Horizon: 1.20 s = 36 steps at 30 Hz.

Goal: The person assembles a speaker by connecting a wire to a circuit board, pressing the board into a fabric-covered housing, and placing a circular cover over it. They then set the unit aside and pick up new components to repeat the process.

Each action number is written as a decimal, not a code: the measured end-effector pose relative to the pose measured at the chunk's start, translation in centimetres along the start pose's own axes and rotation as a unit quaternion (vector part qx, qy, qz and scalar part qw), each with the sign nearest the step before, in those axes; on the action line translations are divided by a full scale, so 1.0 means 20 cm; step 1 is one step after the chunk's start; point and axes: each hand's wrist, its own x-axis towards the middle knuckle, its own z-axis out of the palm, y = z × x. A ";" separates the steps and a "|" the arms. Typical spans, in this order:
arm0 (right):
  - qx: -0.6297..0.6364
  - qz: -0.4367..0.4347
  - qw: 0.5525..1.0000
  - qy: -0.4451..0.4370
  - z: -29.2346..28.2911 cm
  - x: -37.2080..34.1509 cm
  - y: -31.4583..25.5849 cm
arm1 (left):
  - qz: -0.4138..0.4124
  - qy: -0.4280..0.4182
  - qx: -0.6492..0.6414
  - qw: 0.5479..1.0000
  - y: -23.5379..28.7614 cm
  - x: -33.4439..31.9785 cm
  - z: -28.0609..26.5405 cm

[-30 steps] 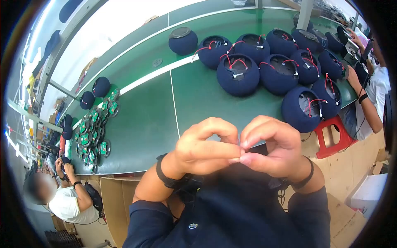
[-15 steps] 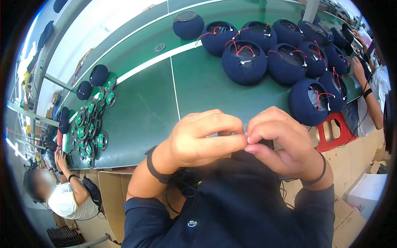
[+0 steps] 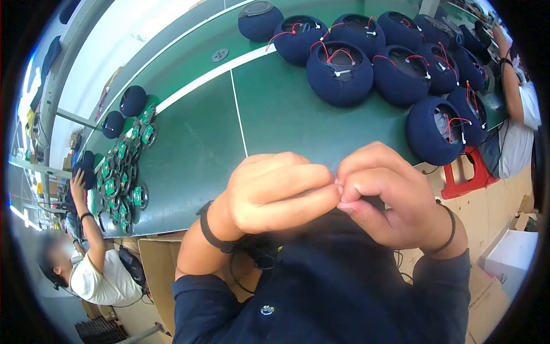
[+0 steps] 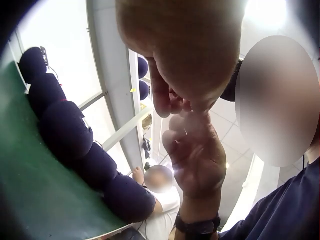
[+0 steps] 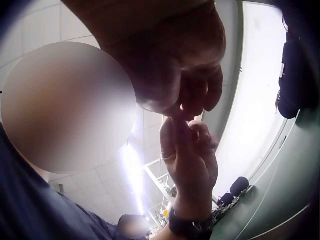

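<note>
In front of the chest, above the green table's (image 3: 195, 143) near edge, my left hand (image 3: 281, 192) and right hand (image 3: 387, 198) meet at their fingertips. Both hands have bent fingers, thumb and forefinger pinching together. A tiny pale thing seems to be between the fingertips, nearly all hidden; I cannot tell its kind. From the left wrist, the left hand (image 4: 185, 55) looms large and dark with the right hand (image 4: 197, 155) below it. The right wrist view shows the right hand (image 5: 165, 65) above, its fingertips against those of the left hand (image 5: 190, 160).
Several navy fabric-covered round housings (image 3: 341, 77) with red wires stand at the right back. Green circuit boards on black round parts (image 3: 117, 183) are heaped at the left. A red stool (image 3: 467, 178) is at the right. Another person (image 3: 106, 272) sits at the left, a cardboard box (image 3: 154, 269) nearby.
The head view has shifted, so the housings sit higher and farther right. My hands stay joined at the fingertips, with the left fingers drawn closer together. The person at left has raised an arm to a dark housing.
</note>
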 end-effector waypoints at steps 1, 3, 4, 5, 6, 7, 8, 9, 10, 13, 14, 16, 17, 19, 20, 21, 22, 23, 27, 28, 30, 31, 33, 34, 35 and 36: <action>0.002 -0.016 1.000 0.017 0.01 0.00 0.00 | 0.000 -0.002 0.000 1.000 0.01 0.00 0.00; 0.004 -0.036 0.999 0.035 0.03 0.00 0.01 | 0.005 0.011 0.025 1.000 0.02 -0.01 -0.01; 0.011 -0.042 0.998 0.053 0.04 -0.01 0.01 | 0.005 0.009 0.026 1.000 0.03 -0.01 -0.01; 0.018 -0.047 0.996 0.071 0.05 -0.01 0.02 | 0.000 0.008 0.019 1.000 0.03 -0.02 -0.01; 0.018 -0.049 0.996 0.071 0.05 -0.01 0.02 | -0.006 0.006 0.012 1.000 0.03 -0.03 -0.01; 0.023 -0.052 0.996 0.076 0.05 -0.01 0.03 | -0.006 0.006 0.013 1.000 0.03 -0.02 -0.02; 0.028 -0.055 0.995 0.080 0.05 -0.01 0.04 | -0.010 -0.006 0.010 1.000 0.03 -0.02 -0.02; 0.027 -0.057 0.995 0.079 0.05 -0.02 0.04 | -0.012 -0.018 0.006 1.000 0.02 -0.02 -0.02; 0.005 -0.050 0.995 0.082 0.04 -0.02 0.04 | -0.008 -0.016 0.007 1.000 0.01 -0.02 -0.02; -0.053 -0.055 0.994 0.080 0.04 -0.05 0.08 | -0.014 -0.011 -0.001 1.000 -0.02 -0.04 0.04; -0.083 -0.062 0.992 0.077 0.04 -0.07 0.11 | -0.043 -0.011 0.004 0.999 -0.02 -0.04 0.06; -0.106 -0.054 0.989 0.083 0.06 -0.10 0.16 | -0.117 -0.067 0.014 0.991 -0.02 -0.05 0.05; -0.123 -0.036 0.987 0.094 0.07 -0.12 0.18 | -0.113 -0.062 0.022 0.991 -0.06 -0.04 0.05; -0.116 0.000 0.991 0.063 0.09 -0.15 0.20 | -0.177 -0.004 0.052 0.983 -0.22 -0.03 0.07; -0.078 0.035 0.995 0.052 0.10 -0.17 0.22 | -0.194 0.007 0.068 0.979 -0.33 -0.04 0.06; -0.039 0.071 0.996 0.041 0.11 -0.17 0.23 | -0.211 0.019 0.082 0.974 -0.46 -0.04 0.04; -0.034 0.075 0.996 0.027 0.12 -0.18 0.25 | -0.305 -0.015 0.112 0.946 -0.58 -0.02 0.01; -0.038 0.070 0.996 0.026 0.13 -0.19 0.27 | -0.395 -0.049 0.139 0.907 -0.68 0.01 -0.02; -0.010 0.128 0.990 -0.054 0.13 -0.16 0.29 | -0.348 -0.024 0.178 0.920 -0.96 0.14 0.02; -0.020 0.136 0.989 -0.057 0.14 -0.13 0.29 | -0.281 -0.083 0.264 0.919 -1.00 0.16 0.03; -0.031 0.139 0.988 -0.067 0.16 -0.09 0.30 | -0.207 -0.173 0.348 0.898 -1.05 0.18 0.07; -0.013 0.157 0.984 -0.080 0.16 -0.08 0.32 | -0.202 -0.202 0.349 0.893 -1.08 0.17 0.09; 0.002 0.174 0.980 -0.096 0.16 -0.05 0.34 | -0.164 -0.167 0.327 0.916 -1.15 0.15 0.07; 0.017 0.188 0.976 -0.107 0.16 -0.03 0.36 | -0.203 -0.176 0.270 0.925 -1.17 0.13 0.05; 0.032 0.201 0.972 -0.117 0.16 -0.01 0.37 | -0.240 -0.183 0.212 0.930 -1.18 0.12 0.02; 0.031 0.198 0.972 -0.121 0.15 0.00 0.37 | -0.215 -0.178 0.222 0.934 -1.16 0.09 -0.05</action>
